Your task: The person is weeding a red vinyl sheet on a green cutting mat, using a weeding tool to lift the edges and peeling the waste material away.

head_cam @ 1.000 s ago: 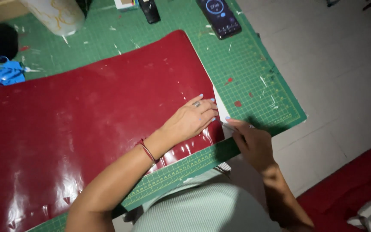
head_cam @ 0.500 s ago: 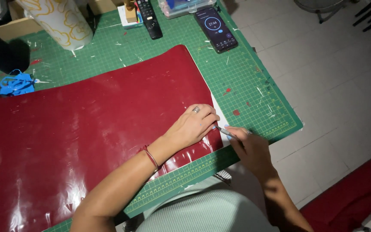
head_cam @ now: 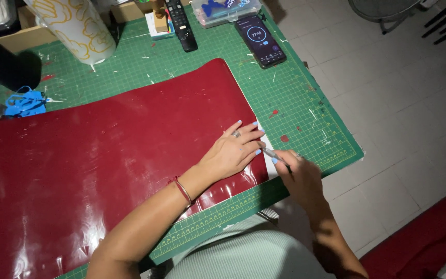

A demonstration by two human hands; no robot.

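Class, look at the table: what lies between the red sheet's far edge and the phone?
In the head view, only bare green cutting mat, flecked with scraps, separates the red sheet from the phone.

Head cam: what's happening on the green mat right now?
A person presses the left hand flat on a glossy dark red sheet spread over the green gridded cutting mat. The right hand holds a thin silver craft knife at the sheet's right edge, where a white backing strip shows. A black phone and a black remote control lie along the mat's far side.
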